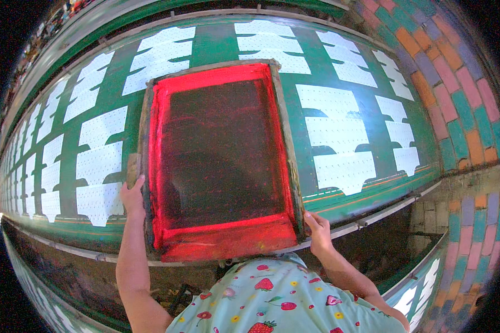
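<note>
I hold a large screen printing frame (222, 150), with dark mesh and a red-smeared border, over a long green table. My left hand (132, 197) is closed on its left side, beside a short wooden piece (132, 166) that sticks up there. My right hand (318, 230) grips the lower right edge, the thumb on top and the other fingers partly hidden. White cut fabric pieces (339, 141) with tiny dots lie in groups on both sides of the frame. Whatever lies directly beneath the frame is hidden by it.
The green table (211, 50) stretches far to the left, with more white pieces (100, 150) in two rows. A metal rail (383, 213) runs along its near edge. Multicoloured brick paving (455, 83) lies to the right. Another table with white pieces (419, 294) shows at the lower right.
</note>
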A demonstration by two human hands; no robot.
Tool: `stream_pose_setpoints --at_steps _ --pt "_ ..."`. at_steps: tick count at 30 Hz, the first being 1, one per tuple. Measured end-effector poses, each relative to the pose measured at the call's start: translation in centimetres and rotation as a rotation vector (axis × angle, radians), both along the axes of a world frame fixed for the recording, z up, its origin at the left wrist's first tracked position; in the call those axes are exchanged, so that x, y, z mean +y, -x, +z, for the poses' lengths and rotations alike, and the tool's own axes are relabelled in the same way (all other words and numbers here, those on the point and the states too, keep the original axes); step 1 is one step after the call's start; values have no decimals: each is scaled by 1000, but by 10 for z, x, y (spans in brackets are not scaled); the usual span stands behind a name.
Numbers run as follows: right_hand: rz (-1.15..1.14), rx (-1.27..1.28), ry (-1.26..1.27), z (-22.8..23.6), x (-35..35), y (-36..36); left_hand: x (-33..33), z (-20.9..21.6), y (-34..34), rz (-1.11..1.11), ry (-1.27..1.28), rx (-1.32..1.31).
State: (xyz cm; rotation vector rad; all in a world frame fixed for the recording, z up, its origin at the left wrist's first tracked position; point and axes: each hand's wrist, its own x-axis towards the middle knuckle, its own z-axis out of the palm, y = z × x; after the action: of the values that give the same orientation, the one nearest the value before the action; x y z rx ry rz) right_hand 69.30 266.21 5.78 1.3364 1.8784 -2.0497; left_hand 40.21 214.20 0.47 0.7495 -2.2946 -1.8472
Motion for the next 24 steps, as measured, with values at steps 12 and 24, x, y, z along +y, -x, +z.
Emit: stream_pose_setpoints --at_steps 12,24 --pt "28 227 -237 26 75 3 70 43 4 -56 -224 78" --pt "-108 133 -332 -28 326 -42 359 36 -57 -16 -171 148"
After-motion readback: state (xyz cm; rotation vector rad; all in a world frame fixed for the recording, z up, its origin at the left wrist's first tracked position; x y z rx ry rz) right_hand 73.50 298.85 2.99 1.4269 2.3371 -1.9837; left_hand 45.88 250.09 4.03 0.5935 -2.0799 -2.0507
